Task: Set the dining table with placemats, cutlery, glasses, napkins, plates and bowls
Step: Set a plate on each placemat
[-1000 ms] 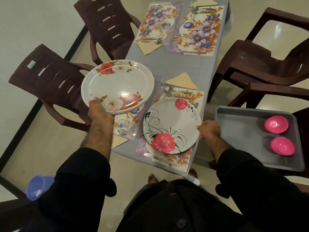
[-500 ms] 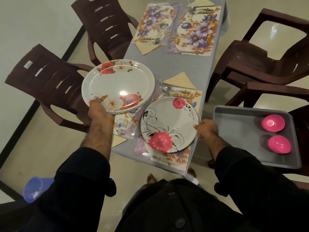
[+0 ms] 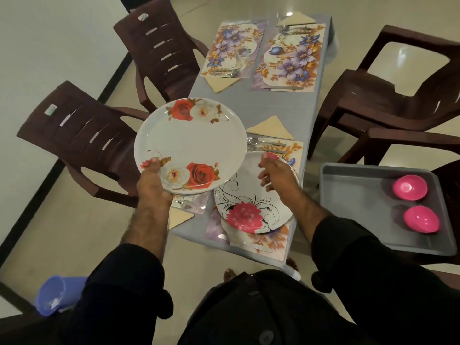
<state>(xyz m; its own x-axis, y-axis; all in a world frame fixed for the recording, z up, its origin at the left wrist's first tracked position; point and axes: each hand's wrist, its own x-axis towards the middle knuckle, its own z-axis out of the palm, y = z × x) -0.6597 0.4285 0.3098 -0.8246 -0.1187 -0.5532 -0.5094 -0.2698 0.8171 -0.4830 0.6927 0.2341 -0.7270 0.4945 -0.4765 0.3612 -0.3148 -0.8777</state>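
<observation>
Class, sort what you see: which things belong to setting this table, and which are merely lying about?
Belongs to the job:
rose plates in the left hand
pink-flower plate on a placemat, under the right hand
pink bowls in the grey tray
napkin
cutlery

Lying about:
blue bucket
brown chairs

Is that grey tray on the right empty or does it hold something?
Not empty: the grey tray holds two pink bowls, both lying open-side up near its right side.
</observation>
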